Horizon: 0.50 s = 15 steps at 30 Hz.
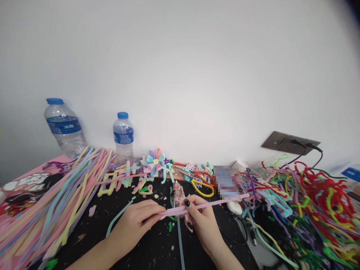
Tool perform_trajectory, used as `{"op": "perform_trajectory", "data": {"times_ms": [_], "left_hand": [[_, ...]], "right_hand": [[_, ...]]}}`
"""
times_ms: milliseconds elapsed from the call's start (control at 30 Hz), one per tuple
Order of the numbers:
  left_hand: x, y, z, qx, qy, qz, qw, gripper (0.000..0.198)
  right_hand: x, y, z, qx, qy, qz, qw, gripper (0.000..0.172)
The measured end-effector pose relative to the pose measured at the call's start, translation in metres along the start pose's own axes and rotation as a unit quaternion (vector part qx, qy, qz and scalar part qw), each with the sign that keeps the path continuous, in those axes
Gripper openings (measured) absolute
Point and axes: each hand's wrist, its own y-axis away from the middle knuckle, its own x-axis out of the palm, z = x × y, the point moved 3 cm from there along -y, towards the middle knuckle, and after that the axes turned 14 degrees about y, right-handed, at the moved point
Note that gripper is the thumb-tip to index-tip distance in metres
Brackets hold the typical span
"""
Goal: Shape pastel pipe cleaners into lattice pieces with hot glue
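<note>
White wall (pixel 180 75), black tabletop (pixel 157 257): pink fuzzy strip (pixel 218 203) gripped at two spots

Left hand (pixel 142 217) pinches strip's left end; right hand (pixel 201 215) grasps it farther along, thumb against fingers, free end poking out right. Strip is above tabletop, front center. Pastel stem bundle (pixel 75 195) at left, multicolored heap (pixel 315 198) at right. Scissors (pixel 196 174) beyond right hand; two water bottles (pixel 64 125) near wall.

A large clear bottle (pixel 64 125) with a blue cap and label stood at the left by the pale wall (pixel 180 75), with a smaller bottle (pixel 123 135) of similar look to its right. Dark cables (pixel 319 159) hung from a socket panel (pixel 281 141) at the right. A rounded white object (pixel 235 207), perhaps a mouse or case, lay on the black worktop (pixel 146 257).
</note>
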Motion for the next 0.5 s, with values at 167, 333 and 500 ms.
{"op": "perform_trajectory", "data": {"times_ms": [167,333,500], "left_hand": [[0.0003,-0.0002,0.0006,-0.008,0.0,0.007,1.0,0.014],[0.0007,-0.0014,0.0001,-0.007,-0.005,0.016,1.0,0.014],[0.0006,-0.0011,-0.001,-0.008,-0.007,0.022,1.0,0.014]], "right_hand": [[-0.0002,0.0,0.0004,-0.003,0.003,0.004,1.0,0.026],[-0.0013,-0.0006,-0.0013,-0.008,0.003,0.005,1.0,0.026],[-0.0012,-0.0008,-0.0017,-0.005,0.0,0.009,1.0,0.026]]}}
